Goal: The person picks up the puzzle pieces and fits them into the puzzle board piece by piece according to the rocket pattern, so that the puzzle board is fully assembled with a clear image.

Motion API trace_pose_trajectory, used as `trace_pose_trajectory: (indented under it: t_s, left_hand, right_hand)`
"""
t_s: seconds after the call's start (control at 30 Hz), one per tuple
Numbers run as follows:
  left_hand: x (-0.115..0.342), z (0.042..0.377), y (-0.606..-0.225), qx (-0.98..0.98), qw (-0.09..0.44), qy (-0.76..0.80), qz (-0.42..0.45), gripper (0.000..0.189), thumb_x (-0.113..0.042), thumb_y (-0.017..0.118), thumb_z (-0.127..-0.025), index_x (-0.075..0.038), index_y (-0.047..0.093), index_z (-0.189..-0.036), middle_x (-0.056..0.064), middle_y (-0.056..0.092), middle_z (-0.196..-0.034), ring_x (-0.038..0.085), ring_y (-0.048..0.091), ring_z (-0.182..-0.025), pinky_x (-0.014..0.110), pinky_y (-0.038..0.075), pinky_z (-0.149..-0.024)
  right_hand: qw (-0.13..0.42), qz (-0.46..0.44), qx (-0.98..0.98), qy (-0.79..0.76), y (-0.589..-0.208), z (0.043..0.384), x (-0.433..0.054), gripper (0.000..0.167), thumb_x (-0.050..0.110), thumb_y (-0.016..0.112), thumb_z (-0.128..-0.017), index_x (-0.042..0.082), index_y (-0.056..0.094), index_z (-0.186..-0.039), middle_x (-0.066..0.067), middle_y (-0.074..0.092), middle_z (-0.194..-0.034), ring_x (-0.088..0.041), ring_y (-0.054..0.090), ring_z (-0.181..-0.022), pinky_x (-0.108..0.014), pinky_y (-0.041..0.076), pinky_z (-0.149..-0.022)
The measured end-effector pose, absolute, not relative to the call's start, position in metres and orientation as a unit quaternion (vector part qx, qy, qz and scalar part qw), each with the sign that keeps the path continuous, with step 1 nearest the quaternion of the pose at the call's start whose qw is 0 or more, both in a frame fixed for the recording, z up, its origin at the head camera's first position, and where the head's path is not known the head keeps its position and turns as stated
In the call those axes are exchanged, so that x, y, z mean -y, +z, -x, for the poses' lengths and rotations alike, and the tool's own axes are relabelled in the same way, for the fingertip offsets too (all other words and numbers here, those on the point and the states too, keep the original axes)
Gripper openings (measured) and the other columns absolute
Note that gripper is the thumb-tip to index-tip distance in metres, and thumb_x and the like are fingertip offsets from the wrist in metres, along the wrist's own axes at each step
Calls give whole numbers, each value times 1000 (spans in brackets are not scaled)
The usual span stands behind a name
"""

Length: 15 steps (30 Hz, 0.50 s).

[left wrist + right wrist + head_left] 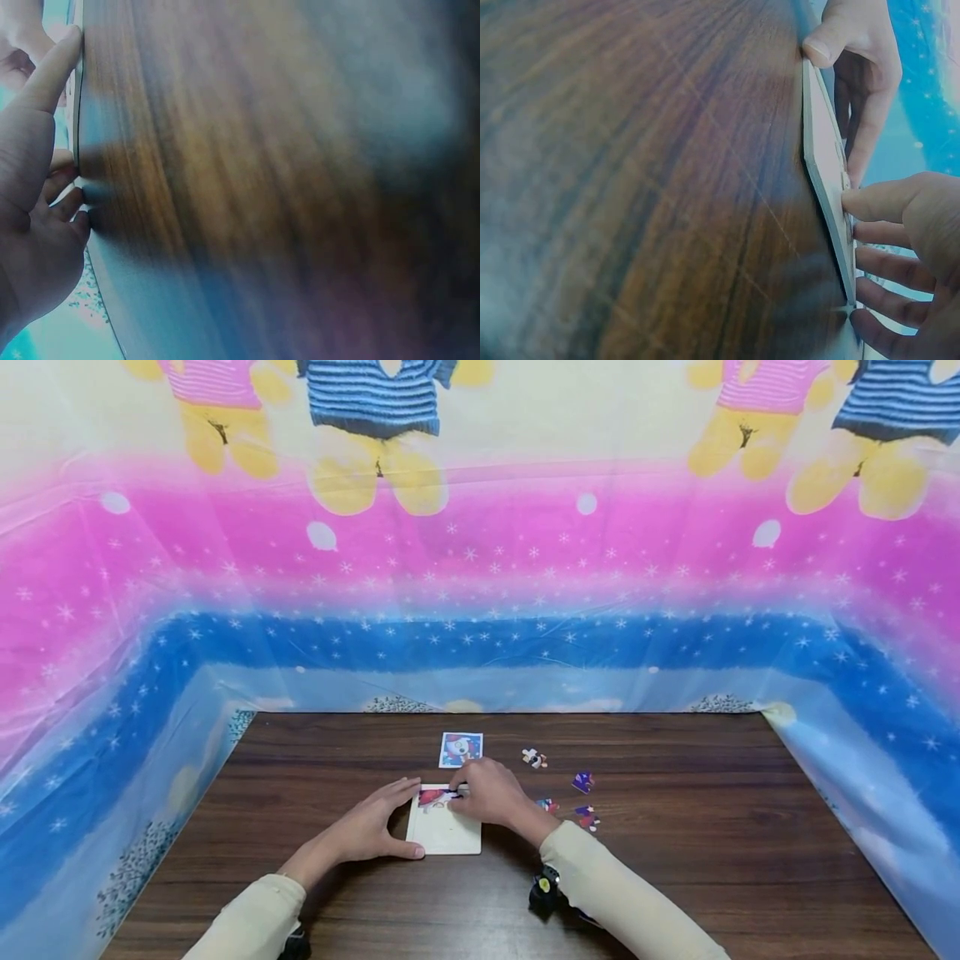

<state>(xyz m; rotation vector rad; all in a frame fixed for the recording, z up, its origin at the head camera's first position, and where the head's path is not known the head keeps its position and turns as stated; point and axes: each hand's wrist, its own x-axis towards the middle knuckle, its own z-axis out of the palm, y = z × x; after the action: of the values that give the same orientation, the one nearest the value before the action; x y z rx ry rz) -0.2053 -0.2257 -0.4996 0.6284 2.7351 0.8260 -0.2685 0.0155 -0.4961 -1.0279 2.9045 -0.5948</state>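
A pale square puzzle tray (446,839) lies on the table. Joined puzzle pieces with a red and white print (431,797) fill part of its far end. My left hand (367,827) holds the tray at its left side, thumb on the near corner and fingertips at the far corner. Over the tray's far right part, my right hand (491,793) has thumb and index finger around a puzzle piece (453,792), mostly covered by the fingers. In the right wrist view, the right thumb (862,202) touches the tray's top and the other fingers reach beyond its edge.
A small picture card (461,748) lies just beyond the tray. Loose puzzle pieces are to the right: a white one (534,758), a purple one (582,782), a multicoloured one (588,817) and another (548,806) near the right wrist. A printed cloth (480,643) hangs around the table.
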Motion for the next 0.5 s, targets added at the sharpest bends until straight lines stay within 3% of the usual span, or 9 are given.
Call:
trace_pose_trajectory:
  t_s: [0.1, 0.23, 0.5]
  left_hand:
    - [226, 205, -499, -929, 108, 281, -214, 105, -58, 82, -80, -6, 37, -159, 12, 34, -165, 36, 26, -153, 62, 32, -115]
    - [225, 206, -499, -929, 109, 283, -213, 106, -59, 82, -79, -6, 37, -159, 12, 34, -165, 37, 26, -153, 62, 31, -116]
    - [226, 206, -500, -929, 111, 281, -214, 106, -60, 82, -79, -7, 36, -159, 11, 33, -165, 36, 25, -153, 62, 32, -115]
  right_hand:
    - [3, 326, -927, -187, -495, 268, -15, 22, 30, 80, -88, 17, 83, -105, -2, 75, -118, -25, 66, -118, -31, 55, -76]
    - [7, 316, -930, -187, -495, 268, -13, 22, 32, 80, -89, 17, 83, -105, -5, 74, -122, -25, 66, -118, -30, 53, -72]
    - [8, 313, -934, -174, -494, 269, -11, 25, 34, 82, -87, 17, 83, -105, 1, 77, -110, -15, 69, -95, -28, 52, -68]
